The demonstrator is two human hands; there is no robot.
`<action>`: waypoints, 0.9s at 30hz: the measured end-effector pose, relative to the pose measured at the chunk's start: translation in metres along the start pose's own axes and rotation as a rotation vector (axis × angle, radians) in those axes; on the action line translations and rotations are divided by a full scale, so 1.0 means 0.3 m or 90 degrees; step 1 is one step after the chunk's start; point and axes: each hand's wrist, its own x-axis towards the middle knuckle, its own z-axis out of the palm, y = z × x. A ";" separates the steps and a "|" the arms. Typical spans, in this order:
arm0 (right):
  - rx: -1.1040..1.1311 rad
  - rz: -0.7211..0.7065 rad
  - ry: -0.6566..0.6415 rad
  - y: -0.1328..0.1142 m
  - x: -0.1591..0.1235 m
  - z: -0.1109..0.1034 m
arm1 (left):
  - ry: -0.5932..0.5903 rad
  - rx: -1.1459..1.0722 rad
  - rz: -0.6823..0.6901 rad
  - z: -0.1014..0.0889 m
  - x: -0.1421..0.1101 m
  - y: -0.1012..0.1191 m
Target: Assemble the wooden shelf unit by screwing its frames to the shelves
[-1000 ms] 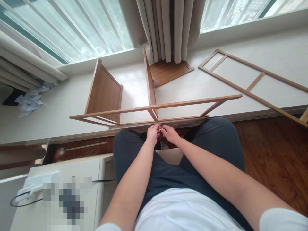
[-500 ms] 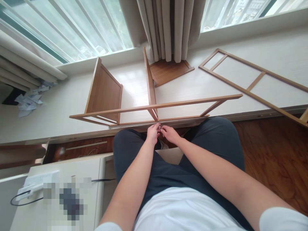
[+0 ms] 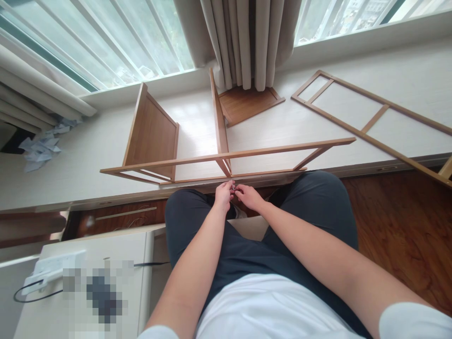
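Observation:
Close together between my knees, my left hand and my right hand meet at a thin, silvery bent piece that looks like a hex key. The left fingers are closed around it, and the right thumb and fingers pinch at its lower end. Whether a screw is there too is too small to make out. Just beyond the hands, a wooden side frame stands on its long edge, joined to two upright wooden panels, a left panel and a middle panel.
Another wooden panel lies under the curtain. A second ladder-like frame lies on the white ledge to the right. Crumpled paper is at the far left. A white cabinet with a power strip stands at lower left.
The view has shifted very slightly. Both hands stay in the same place, still closed at the small metal piece, which is turned a little.

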 end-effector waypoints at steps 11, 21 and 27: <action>-0.017 -0.016 -0.010 -0.014 -0.003 -0.010 | 0.003 0.011 0.014 -0.001 -0.001 0.000; -0.026 -0.012 -0.017 -0.019 -0.003 -0.008 | 0.012 0.044 0.040 0.004 -0.004 -0.010; -0.017 0.021 0.003 -0.021 -0.003 -0.002 | 0.019 0.054 0.047 0.008 -0.001 -0.017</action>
